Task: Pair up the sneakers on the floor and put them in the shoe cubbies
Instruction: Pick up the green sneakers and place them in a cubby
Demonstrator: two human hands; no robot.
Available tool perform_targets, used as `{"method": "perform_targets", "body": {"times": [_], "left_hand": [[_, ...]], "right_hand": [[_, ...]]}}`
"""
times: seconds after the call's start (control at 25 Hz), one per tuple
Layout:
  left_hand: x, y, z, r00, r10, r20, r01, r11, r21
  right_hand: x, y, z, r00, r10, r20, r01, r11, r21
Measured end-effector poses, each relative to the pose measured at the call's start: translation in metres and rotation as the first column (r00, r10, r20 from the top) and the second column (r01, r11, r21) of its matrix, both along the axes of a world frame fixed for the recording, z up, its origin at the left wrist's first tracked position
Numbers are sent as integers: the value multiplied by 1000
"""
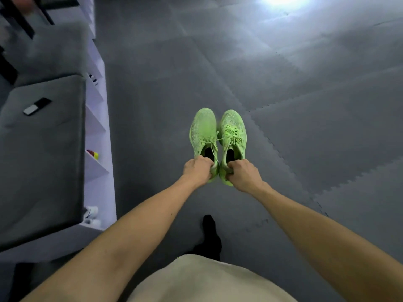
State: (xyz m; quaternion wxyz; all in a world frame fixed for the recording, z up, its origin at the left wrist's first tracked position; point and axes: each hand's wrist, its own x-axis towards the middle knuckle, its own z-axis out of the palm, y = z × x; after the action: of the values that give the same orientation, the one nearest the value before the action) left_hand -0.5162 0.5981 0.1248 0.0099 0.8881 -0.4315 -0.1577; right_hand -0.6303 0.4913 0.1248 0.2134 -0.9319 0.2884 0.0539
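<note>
Two neon-green sneakers are side by side, toes pointing away from me, over the grey foam floor. My left hand [198, 171] grips the heel of the left green sneaker [203, 129]. My right hand [244, 174] grips the heel of the right green sneaker [233, 129]. Whether the soles touch the floor I cannot tell. The white shoe cubbies [102, 136] run along the left. One cubby holds a white sneaker [91, 212], another a red and yellow shoe [93, 154], and a higher one a black and white shoe [93, 79].
A grey cushioned bench top [41, 160] covers the cubby unit, with a black and silver remote-like device [37, 106] lying on it. My black-socked foot [209, 234] stands below the sneakers. Interlocking grey mats [305, 105] spread to the right, with a bright glare at the top.
</note>
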Motion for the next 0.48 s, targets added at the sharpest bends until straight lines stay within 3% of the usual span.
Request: {"method": "perform_targets", "body": {"times": [0.32,0.48], "left_hand": [[164,-152,14,999,0,-35,-1,1000,-26],[244,-208,14,997,55,-46,-57,997,-51]], "right_hand": [[162,-150,13,999,-46,0,46,999,11],[245,-214,15,1000,14,-3,-14,1000,5]]}}
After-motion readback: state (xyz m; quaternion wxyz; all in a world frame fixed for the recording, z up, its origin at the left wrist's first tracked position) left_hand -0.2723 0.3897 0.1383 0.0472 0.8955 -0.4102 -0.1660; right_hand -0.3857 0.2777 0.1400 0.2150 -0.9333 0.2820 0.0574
